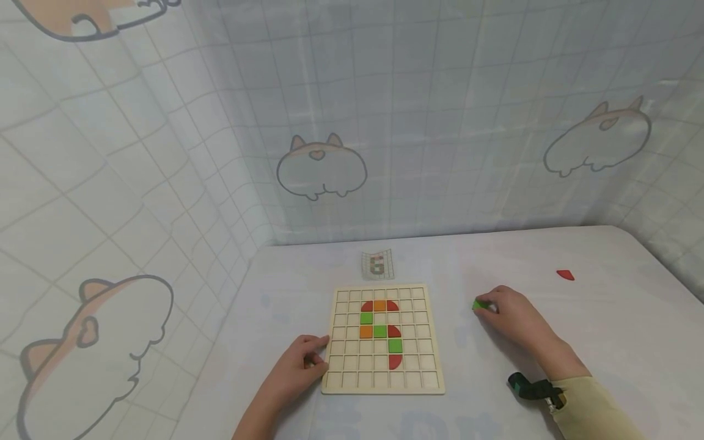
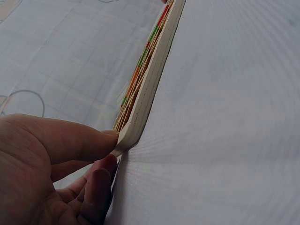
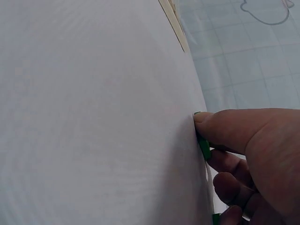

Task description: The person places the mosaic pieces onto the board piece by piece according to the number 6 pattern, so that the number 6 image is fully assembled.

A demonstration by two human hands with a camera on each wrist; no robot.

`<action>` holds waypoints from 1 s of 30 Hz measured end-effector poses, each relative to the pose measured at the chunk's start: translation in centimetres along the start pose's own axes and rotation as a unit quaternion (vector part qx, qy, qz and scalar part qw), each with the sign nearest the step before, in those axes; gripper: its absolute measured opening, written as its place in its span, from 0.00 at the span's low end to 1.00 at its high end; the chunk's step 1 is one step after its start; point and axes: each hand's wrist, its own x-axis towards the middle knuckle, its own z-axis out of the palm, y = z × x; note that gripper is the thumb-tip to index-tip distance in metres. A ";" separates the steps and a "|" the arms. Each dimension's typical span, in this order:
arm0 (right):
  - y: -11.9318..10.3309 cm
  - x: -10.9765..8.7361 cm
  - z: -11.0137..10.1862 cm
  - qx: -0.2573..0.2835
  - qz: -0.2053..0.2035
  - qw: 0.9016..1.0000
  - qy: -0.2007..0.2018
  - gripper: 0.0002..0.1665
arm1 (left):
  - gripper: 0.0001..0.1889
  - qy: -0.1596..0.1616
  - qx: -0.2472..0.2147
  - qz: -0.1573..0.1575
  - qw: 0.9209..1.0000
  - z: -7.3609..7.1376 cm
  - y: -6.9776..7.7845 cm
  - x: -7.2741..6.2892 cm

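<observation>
From my station I see the right hand [image 1: 511, 315] pinching a green block [image 1: 476, 304], right of the board [image 1: 382, 391]; the left hand [image 1: 297, 368] touches the board's left edge, whether gripping I can't tell.

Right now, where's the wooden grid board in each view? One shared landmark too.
Head: wooden grid board at lower centre.
Left wrist: seen edge-on, slanting from the top, just right of centre, down leftward.
Right wrist: only a sliver, top edge, right of centre.
Shared landmark: checked backdrop.
</observation>
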 end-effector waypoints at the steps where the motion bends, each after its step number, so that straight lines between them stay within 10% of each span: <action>1: -0.1 0.0 0.0 -0.001 -0.001 1.000 -0.001 0.18 | 0.28 0.000 -0.001 -0.001 1.000 0.0 0.0 0.0; 30: -3.3 -1.2 -0.9 -0.004 -0.042 0.999 -0.007 0.14 | 0.28 -0.004 0.007 0.013 1.000 0.0 0.4 -0.2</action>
